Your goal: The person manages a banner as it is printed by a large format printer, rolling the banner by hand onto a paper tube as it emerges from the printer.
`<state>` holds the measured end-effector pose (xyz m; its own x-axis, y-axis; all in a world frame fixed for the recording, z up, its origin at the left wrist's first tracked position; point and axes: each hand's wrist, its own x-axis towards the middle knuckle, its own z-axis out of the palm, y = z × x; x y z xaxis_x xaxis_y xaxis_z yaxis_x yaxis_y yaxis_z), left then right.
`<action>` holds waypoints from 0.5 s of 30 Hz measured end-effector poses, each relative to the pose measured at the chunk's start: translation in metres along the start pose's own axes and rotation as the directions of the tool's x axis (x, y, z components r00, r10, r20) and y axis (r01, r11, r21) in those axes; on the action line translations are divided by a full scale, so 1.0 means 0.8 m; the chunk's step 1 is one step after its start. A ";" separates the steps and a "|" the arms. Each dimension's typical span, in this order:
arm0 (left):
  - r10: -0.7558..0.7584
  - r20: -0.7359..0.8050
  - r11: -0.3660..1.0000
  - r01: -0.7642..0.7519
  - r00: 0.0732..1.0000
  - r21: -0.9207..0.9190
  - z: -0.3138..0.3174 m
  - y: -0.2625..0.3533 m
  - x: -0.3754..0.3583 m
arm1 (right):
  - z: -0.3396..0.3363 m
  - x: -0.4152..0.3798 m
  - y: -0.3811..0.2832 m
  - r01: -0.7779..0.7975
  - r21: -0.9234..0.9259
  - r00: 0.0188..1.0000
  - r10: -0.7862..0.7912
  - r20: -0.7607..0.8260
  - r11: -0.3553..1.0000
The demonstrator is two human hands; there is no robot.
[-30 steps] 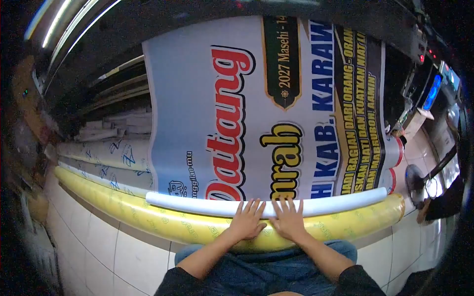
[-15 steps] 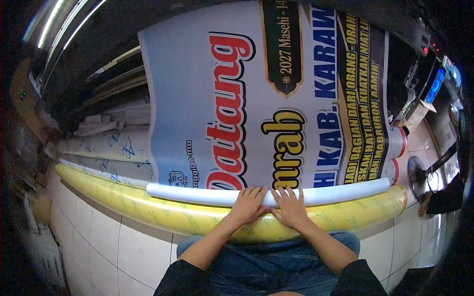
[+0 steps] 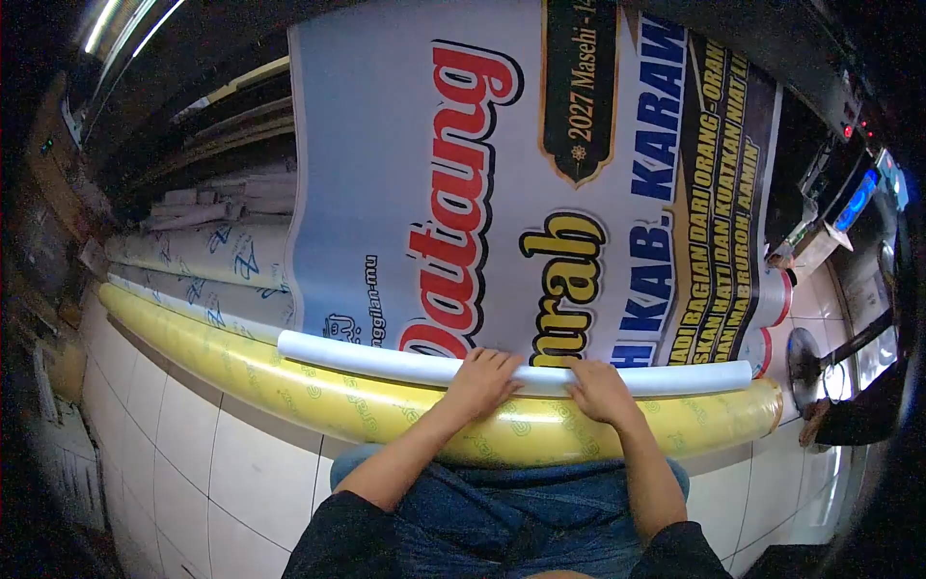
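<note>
A large printed banner (image 3: 502, 183) with red, yellow and blue lettering hangs down in front of me. Its lower end is wound into a white roll (image 3: 386, 363) that lies across a thick yellow roll (image 3: 318, 400). My left hand (image 3: 480, 380) is curled over the white roll near its middle. A little to the right, my right hand (image 3: 601, 389) also grips the white roll. Both hands rest where the white roll meets the yellow one, above my lap.
Pale rolls with blue marks (image 3: 207, 261) lie behind the yellow roll at left. A printer control panel (image 3: 858, 198) with lit lights is at right. A fan (image 3: 805, 359) stands on the white tiled floor (image 3: 193, 454) at right.
The banner has come further down. My hands have spread apart along the white roll and curled over it, the right one shifting to the right.
</note>
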<state>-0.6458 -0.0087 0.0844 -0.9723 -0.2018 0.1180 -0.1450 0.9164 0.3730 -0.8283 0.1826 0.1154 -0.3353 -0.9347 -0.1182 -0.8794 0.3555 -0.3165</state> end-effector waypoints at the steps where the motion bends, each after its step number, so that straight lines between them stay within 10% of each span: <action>1: 0.061 -0.136 0.998 -0.057 0.989 0.030 0.003 0.004 -0.004 | -0.004 0.000 -0.001 -0.049 0.042 0.999 0.048 0.012 0.998; 15: -0.010 -0.232 0.954 0.079 0.973 0.290 0.018 0.036 -0.025 | 0.013 -0.001 -0.006 0.043 0.004 0.977 -0.041 -0.211 0.999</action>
<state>-0.6333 0.0265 0.0791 -0.9017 -0.2859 0.3245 -0.2683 0.9583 0.0986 -0.8204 0.1816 0.1069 -0.3625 -0.9270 0.0964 -0.8916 0.3148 -0.3254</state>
